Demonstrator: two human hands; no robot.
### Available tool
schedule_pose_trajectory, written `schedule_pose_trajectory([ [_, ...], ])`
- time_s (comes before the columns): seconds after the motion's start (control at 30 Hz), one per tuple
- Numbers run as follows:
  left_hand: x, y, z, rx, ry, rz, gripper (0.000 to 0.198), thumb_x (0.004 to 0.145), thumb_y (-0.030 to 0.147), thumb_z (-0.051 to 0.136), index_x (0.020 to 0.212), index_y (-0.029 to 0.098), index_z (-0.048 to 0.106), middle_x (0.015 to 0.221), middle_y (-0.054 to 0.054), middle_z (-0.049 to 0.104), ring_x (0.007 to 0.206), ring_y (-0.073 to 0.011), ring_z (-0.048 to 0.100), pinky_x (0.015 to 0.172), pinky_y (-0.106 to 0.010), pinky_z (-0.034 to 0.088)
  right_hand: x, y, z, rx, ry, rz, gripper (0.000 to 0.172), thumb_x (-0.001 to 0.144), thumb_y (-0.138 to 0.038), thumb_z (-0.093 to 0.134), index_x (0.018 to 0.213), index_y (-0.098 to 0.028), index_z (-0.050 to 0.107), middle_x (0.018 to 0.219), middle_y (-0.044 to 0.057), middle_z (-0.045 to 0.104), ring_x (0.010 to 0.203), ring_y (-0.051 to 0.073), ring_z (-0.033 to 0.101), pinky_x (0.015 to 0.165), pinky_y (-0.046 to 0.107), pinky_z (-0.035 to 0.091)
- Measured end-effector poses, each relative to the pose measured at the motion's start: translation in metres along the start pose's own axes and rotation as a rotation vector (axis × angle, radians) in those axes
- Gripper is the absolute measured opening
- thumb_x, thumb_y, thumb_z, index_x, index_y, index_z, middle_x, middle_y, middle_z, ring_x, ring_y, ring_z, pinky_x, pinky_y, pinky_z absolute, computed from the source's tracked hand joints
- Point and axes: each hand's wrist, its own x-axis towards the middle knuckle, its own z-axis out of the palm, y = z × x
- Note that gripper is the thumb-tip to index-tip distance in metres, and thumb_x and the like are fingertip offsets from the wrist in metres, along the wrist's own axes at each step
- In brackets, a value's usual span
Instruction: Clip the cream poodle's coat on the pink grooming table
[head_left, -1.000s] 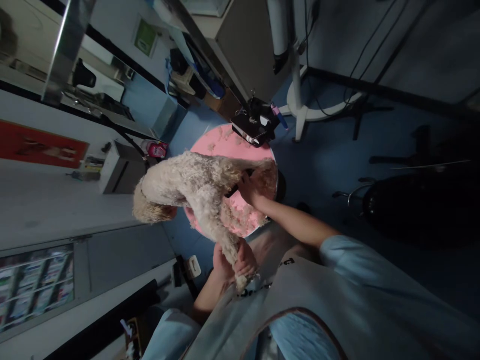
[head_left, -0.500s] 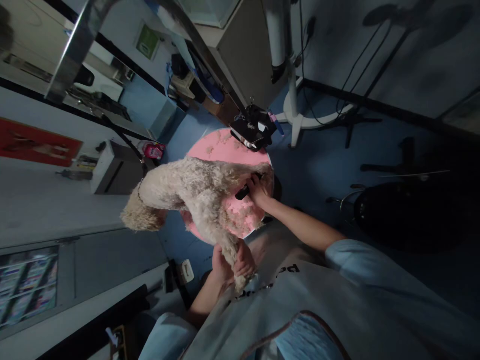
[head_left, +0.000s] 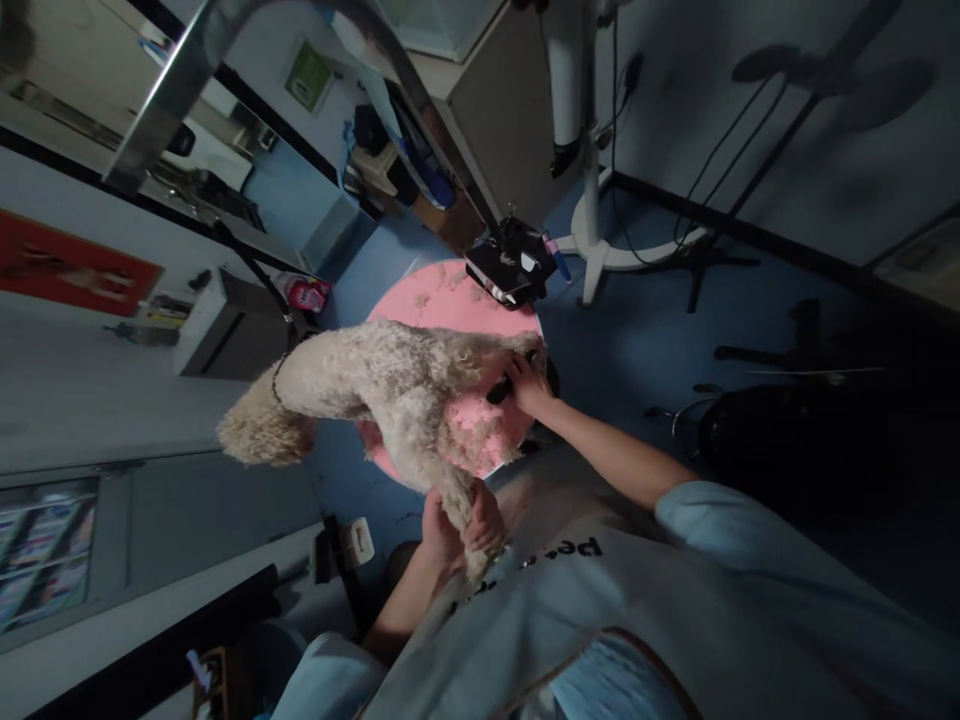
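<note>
A curly cream-coloured dog (head_left: 375,365) stands on a round pink table (head_left: 420,295), its head pointing left and a dark loop about its neck. My left hand (head_left: 465,525) is closed around one of its legs, raised toward my apron. Black hair clippers (head_left: 498,390) are gripped in my right hand (head_left: 531,388), close to the lower part of the dog's other hind leg. My fingers partly cover the clippers, and their cutting end is hard to make out. Clumps of cut hair (head_left: 480,440) lie on the table between the two legs.
A black tool holder (head_left: 510,262) hangs at the table's far edge from a curved metal arm (head_left: 176,95). A white-legged stand (head_left: 592,240) is beyond it. A dark stool (head_left: 780,440) stands to the right, a grey cabinet (head_left: 225,325) to the left.
My right hand and the clippers have shifted slightly right, toward the foot of the dog's leg. The dog's head appears a little further left. My left hand keeps its hold.
</note>
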Motion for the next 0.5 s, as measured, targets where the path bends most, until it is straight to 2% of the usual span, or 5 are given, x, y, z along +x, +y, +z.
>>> schedule_pose_trajectory([
  [0.07, 0.003, -0.003, 0.001, -0.003, 0.009, 0.003, 0.043, 0.087, 0.049, 0.040, 0.063, 0.016, 0.052, 0.042, 0.004, 0.029, 0.032, -0.0073, 0.023, 0.038, -0.021, 0.027, -0.013, 0.002, -0.003, -0.008, -0.028, -0.014, 0.054, 0.081, -0.014, 0.057, 0.135, -0.016, 0.050, 0.151, 0.018, 0.037, 0.121, 0.032, 0.056, 0.094, 0.046, 0.051],
  [0.2, 0.008, -0.002, 0.004, 0.005, 0.048, -0.021, 0.041, 0.085, 0.048, 0.044, 0.060, 0.016, 0.050, 0.039, 0.004, 0.030, 0.031, -0.0068, 0.023, 0.038, -0.020, 0.027, -0.029, -0.010, -0.013, 0.043, -0.029, -0.222, 0.053, 0.083, -0.016, 0.058, 0.135, -0.023, 0.050, 0.154, 0.012, 0.035, 0.129, 0.027, 0.051, 0.100, 0.042, 0.048],
  [0.37, 0.012, 0.006, -0.001, 0.010, 0.111, -0.017, 0.040, 0.082, 0.049, 0.046, 0.061, 0.017, 0.050, 0.038, 0.005, 0.030, 0.031, -0.0074, 0.022, 0.038, -0.021, 0.030, -0.003, 0.010, -0.016, 0.002, -0.016, -0.042, 0.061, 0.076, -0.011, 0.062, 0.136, -0.017, 0.049, 0.151, 0.018, 0.038, 0.122, 0.030, 0.056, 0.097, 0.045, 0.049],
  [0.43, 0.014, 0.000, -0.006, 0.029, 0.154, -0.018, 0.039, 0.082, 0.050, 0.046, 0.061, 0.017, 0.051, 0.039, 0.005, 0.032, 0.031, -0.0081, 0.025, 0.038, -0.021, 0.030, 0.004, 0.026, -0.013, 0.038, -0.015, -0.001, 0.061, 0.074, -0.011, 0.064, 0.133, -0.016, 0.051, 0.148, 0.018, 0.042, 0.123, 0.031, 0.056, 0.095, 0.044, 0.050],
  [0.5, 0.019, -0.013, -0.016, 0.059, 0.205, -0.025, 0.039, 0.080, 0.050, 0.048, 0.061, 0.016, 0.050, 0.040, 0.003, 0.037, 0.033, -0.0095, 0.031, 0.041, -0.022, 0.032, -0.001, 0.039, -0.010, 0.150, -0.032, -0.051, 0.053, 0.073, -0.013, 0.066, 0.125, -0.016, 0.056, 0.141, 0.016, 0.050, 0.120, 0.029, 0.057, 0.094, 0.041, 0.051],
])
